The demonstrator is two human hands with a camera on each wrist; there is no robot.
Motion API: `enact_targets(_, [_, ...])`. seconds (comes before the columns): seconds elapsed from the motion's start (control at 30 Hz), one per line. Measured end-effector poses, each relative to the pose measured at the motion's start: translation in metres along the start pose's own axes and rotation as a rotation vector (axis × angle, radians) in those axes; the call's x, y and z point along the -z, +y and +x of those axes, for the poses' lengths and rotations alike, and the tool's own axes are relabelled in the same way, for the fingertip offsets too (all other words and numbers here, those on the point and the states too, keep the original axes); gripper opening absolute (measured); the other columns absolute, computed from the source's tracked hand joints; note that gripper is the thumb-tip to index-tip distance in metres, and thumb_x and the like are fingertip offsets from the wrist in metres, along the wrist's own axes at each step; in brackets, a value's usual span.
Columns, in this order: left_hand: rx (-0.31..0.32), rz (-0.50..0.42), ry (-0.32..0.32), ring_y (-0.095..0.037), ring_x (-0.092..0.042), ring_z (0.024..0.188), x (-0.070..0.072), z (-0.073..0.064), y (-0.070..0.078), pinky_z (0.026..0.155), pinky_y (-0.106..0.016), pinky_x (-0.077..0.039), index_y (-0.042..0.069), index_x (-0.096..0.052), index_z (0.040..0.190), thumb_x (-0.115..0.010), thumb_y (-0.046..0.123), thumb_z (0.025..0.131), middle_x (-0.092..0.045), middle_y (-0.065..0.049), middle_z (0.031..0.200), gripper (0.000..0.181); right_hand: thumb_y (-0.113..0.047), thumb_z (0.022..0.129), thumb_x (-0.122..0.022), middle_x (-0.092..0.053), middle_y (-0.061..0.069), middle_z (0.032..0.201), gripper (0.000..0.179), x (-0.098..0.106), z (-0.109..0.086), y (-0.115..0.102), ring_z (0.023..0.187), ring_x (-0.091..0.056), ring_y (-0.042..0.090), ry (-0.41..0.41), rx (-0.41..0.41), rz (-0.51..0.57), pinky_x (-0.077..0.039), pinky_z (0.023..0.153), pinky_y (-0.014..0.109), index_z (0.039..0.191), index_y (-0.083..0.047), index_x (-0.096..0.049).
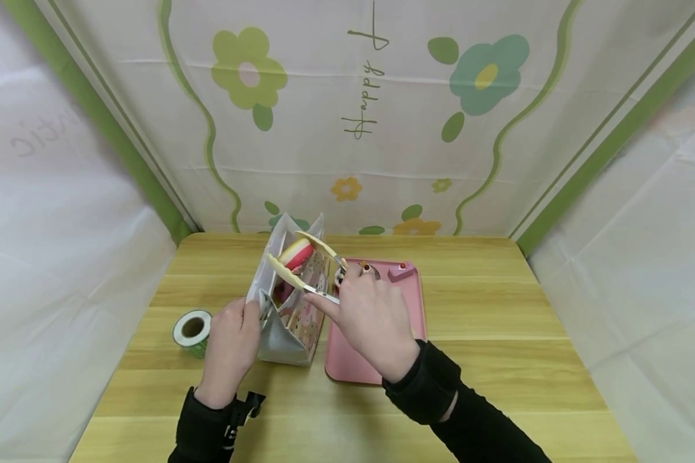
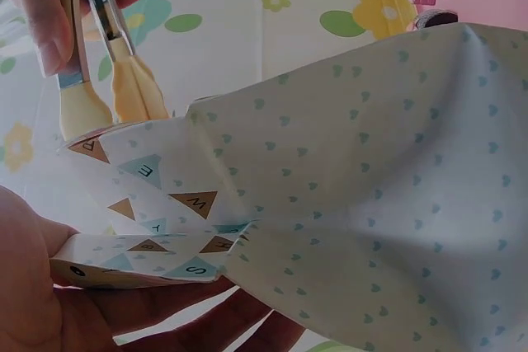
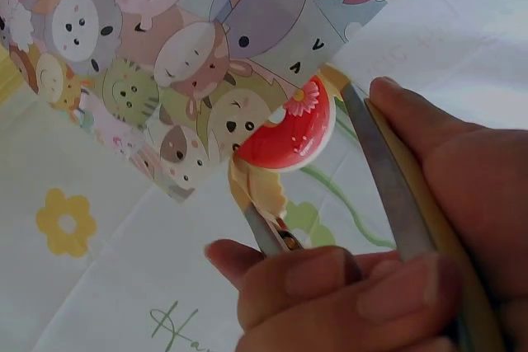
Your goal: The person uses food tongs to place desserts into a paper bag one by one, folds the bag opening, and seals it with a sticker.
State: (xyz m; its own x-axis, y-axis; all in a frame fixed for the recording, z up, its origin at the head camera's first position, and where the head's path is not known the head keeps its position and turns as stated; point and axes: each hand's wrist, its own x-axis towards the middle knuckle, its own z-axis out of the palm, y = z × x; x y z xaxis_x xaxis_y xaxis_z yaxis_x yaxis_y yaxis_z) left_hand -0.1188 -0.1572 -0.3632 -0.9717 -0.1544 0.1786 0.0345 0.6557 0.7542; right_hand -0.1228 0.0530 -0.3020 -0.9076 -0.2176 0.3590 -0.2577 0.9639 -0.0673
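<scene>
My right hand (image 1: 376,318) grips a pair of metal tongs (image 1: 321,292) with cream-coloured tips. Between those tips, at the mouth of a paper bag (image 1: 292,337), sits a toy donut (image 3: 293,138) with red icing, a pink flower and a pale base. My left hand (image 1: 231,344) holds the bag's near left edge, thumb on one side and fingers on the other. The bag stands upright, with cartoon animals printed outside. A dark pinkish item (image 1: 282,291) shows inside it, partly hidden. Whether both tips press on the donut, I cannot tell.
Right of the bag lies a pink tray (image 1: 347,360), partly under my right hand. On it are a purple-pink cake slice (image 1: 402,271) with a red berry and other small toy sweets (image 1: 370,269). A roll of green tape or labels (image 1: 192,331) stands left of my left hand.
</scene>
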Motion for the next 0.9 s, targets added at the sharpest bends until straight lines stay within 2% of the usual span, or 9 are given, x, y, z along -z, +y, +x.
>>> enact_targets(0.23, [0.011, -0.003, -0.009, -0.022, -0.039, 0.051, 0.0025, -0.0002, 0.0004, 0.045, -0.032, -0.031, 0.004, -0.052, 0.07, -0.034, 0.021, 0.105, -0.038, -0.009, 0.062, 0.043, -0.075, 0.084, -0.052, -0.036, -0.001, 0.053, 0.068, -0.0013, 0.0026, -0.0039, 0.04, -0.034, 0.011, 0.029, 0.018, -0.056, -0.025, 0.034, 0.024, 0.063, -0.011, -0.044])
enact_targets(0.4, [0.01, -0.003, -0.008, -0.022, -0.037, 0.05, 0.0021, 0.0, 0.0007, 0.045, -0.032, -0.03, 0.005, -0.049, 0.066, -0.034, 0.02, 0.104, -0.037, -0.009, 0.062, 0.043, -0.076, 0.084, -0.054, -0.036, -0.001, 0.053, 0.068, -0.0012, 0.0032, -0.0039, 0.04, -0.034, 0.011, 0.036, 0.017, -0.053, -0.025, 0.034, 0.024, 0.063, -0.012, -0.043])
enact_targets(0.67, [-0.002, -0.003, 0.002, -0.02, -0.034, 0.049, 0.0023, -0.0007, 0.0002, 0.046, -0.031, -0.029, 0.007, -0.042, 0.063, -0.035, 0.018, 0.104, -0.034, -0.007, 0.061, 0.043, -0.075, 0.086, -0.05, -0.037, -0.001, 0.052, 0.069, -0.0021, 0.0039, -0.0055, 0.04, -0.035, 0.011, 0.05, 0.044, -0.063, -0.025, 0.034, 0.024, 0.071, -0.007, -0.052])
enact_targets(0.9, [-0.004, -0.003, 0.001, -0.02, -0.036, 0.05, 0.0028, -0.0009, -0.0013, 0.045, -0.031, -0.03, 0.006, -0.046, 0.065, -0.035, 0.019, 0.104, -0.036, -0.008, 0.061, 0.043, -0.075, 0.084, -0.053, -0.037, 0.0, 0.052, 0.069, -0.0038, 0.0047, -0.0066, 0.041, -0.035, 0.012, 0.029, 0.025, -0.054, -0.026, 0.034, 0.024, 0.068, -0.008, -0.049])
